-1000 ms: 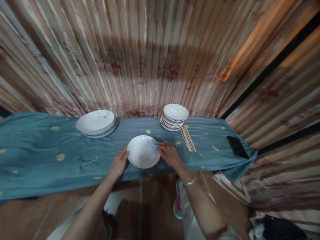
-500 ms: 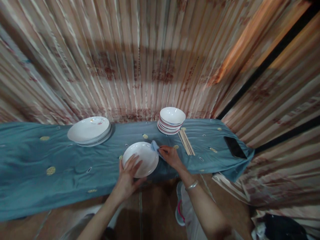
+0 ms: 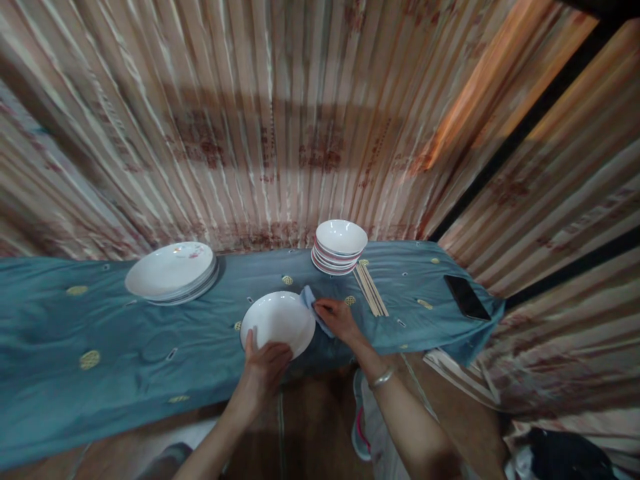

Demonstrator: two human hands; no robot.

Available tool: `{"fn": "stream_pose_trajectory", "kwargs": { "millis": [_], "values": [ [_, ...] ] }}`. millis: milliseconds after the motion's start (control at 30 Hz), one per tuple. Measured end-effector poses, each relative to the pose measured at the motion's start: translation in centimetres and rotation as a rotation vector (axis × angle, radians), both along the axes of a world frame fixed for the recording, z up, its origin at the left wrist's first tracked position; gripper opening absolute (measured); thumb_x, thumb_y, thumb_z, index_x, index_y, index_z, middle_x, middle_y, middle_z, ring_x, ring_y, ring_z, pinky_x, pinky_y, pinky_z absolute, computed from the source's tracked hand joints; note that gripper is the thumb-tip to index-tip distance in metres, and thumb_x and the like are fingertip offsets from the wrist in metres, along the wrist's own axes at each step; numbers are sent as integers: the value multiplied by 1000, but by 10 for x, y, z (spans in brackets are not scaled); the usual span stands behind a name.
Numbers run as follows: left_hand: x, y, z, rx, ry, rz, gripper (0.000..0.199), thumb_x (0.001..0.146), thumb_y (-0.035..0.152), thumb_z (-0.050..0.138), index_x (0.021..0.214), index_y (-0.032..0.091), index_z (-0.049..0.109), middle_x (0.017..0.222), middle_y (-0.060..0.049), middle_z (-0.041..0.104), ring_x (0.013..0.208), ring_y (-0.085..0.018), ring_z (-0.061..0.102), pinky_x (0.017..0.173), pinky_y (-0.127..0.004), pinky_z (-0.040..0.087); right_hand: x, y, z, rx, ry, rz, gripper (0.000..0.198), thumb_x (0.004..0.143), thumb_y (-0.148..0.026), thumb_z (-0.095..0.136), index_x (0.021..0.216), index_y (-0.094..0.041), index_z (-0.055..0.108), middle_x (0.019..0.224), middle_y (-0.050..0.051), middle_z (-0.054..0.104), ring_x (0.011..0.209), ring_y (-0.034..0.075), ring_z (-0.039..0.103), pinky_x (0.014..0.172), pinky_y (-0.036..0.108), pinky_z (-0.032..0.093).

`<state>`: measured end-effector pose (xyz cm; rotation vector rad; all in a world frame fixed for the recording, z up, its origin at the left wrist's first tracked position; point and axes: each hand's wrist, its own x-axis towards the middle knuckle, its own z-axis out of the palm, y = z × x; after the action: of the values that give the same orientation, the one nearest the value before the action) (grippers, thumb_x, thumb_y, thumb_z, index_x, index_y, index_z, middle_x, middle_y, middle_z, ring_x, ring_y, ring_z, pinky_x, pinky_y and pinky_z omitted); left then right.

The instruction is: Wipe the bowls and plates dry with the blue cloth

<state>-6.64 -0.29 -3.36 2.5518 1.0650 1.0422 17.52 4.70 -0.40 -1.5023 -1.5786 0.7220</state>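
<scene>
A white plate (image 3: 280, 317) is near the front edge of the table, its inside facing up. My left hand (image 3: 266, 367) grips its near rim, with the thumb at the left and the fingers curled over the edge. Pinched in my right hand (image 3: 337, 317) is a light blue cloth (image 3: 308, 296), which lies against the plate's right rim and hangs down beside it. Behind my right hand stands a stack of white bowls (image 3: 341, 239) with red bands.
Several wooden chopsticks (image 3: 370, 290) lie right of the bowls. A stack of oval plates (image 3: 170, 272) stands at the left, and a black phone (image 3: 466, 297) at the right end. Blue patterned cloth (image 3: 200, 333) covers the table; a pleated curtain (image 3: 300, 133) hangs behind.
My left hand has shifted from lying spread across the plate to gripping its near rim. My right hand keeps the cloth at the right rim. The view has shifted slightly.
</scene>
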Motion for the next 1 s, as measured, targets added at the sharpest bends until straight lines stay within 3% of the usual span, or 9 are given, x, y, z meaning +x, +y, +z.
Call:
{"fn": "stream_pose_trajectory", "kwargs": {
  "millis": [167, 367, 467, 533, 600, 700, 800, 900, 1000],
  "values": [
    [1, 7, 20, -68, -138, -4, 24, 90, 17, 55, 94, 27, 76, 90, -3, 79, 87, -20, 73, 119, -60, -12, -2, 5, -5, -18, 222, -68, 16, 74, -27, 68, 86, -23, 79, 89, 3, 79, 84, 22, 72, 83, 36, 55],
    [-9, 10, 55, -343, -354, 92, 15, 83, 31, 65, 88, 29, 78, 89, -3, 79, 87, -25, 72, 121, -59, 1, -6, 10, -1, -36, 585, -160, 19, 63, -35, 75, 76, -22, 78, 76, 2, 76, 75, 19, 67, 71, 30, 53],
    [-15, 10, 69, -509, -537, 221, 17, 74, 42, 74, 78, 27, 80, 84, -2, 79, 84, -26, 71, 119, -52, 21, -12, 10, 6, -82, 780, -196, 24, 56, -39, 81, 73, -21, 78, 72, 1, 74, 67, 16, 64, 64, 27, 52],
    [-18, 9, 77, -659, -680, 317, 27, 65, 49, 79, 74, 24, 80, 80, -3, 78, 79, -25, 68, 104, -43, 44, -16, 8, 11, -115, 880, -196, 28, 54, -40, 83, 73, -20, 78, 70, 1, 74, 61, 15, 62, 60, 26, 50],
    [-18, 7, 84, -827, -829, 349, 38, 56, 54, 84, 74, 21, 80, 73, -3, 76, 71, -22, 66, 82, -34, 52, -20, 7, 15, -121, 930, -176, 31, 54, -42, 84, 75, -20, 77, 70, 1, 73, 59, 14, 62, 58, 26, 49],
    [-13, 4, 94, -1002, -1031, 310, 47, 46, 55, 89, 74, 18, 79, 68, -2, 74, 66, -18, 64, 70, -26, 51, -26, 6, 18, -66, 920, -143, 32, 60, -44, 82, 81, -21, 77, 73, 0, 74, 63, 15, 64, 61, 26, 51],
    [-7, 3, 103, -1049, -1154, 300, 48, 39, 51, 92, 70, 17, 78, 66, -3, 74, 66, -16, 65, 69, -24, 49, -33, 6, 20, 34, 816, -129, 32, 68, -45, 77, 91, -22, 77, 82, 1, 75, 74, 18, 68, 70, 29, 54],
    [-4, 5, 109, -1065, -1221, 315, 50, 34, 49, 94, 68, 16, 77, 65, -3, 74, 64, -16, 65, 67, -24, 49, -44, 6, 22, 160, 578, -115, 35, 79, -44, 68, 106, -22, 75, 101, 6, 75, 94, 23, 69, 83, 36, 56],
    [-4, 6, 112, -1095, -1265, 328, 52, 32, 47, 95, 69, 16, 77, 66, -4, 75, 62, -16, 66, 65, -24, 50, -58, 5, 23, 325, 277, -119, 39, 88, -40, 58, 121, -22, 70, 128, 10, 68, 122, 27, 60, 106, 45, 46]
  ]
}}
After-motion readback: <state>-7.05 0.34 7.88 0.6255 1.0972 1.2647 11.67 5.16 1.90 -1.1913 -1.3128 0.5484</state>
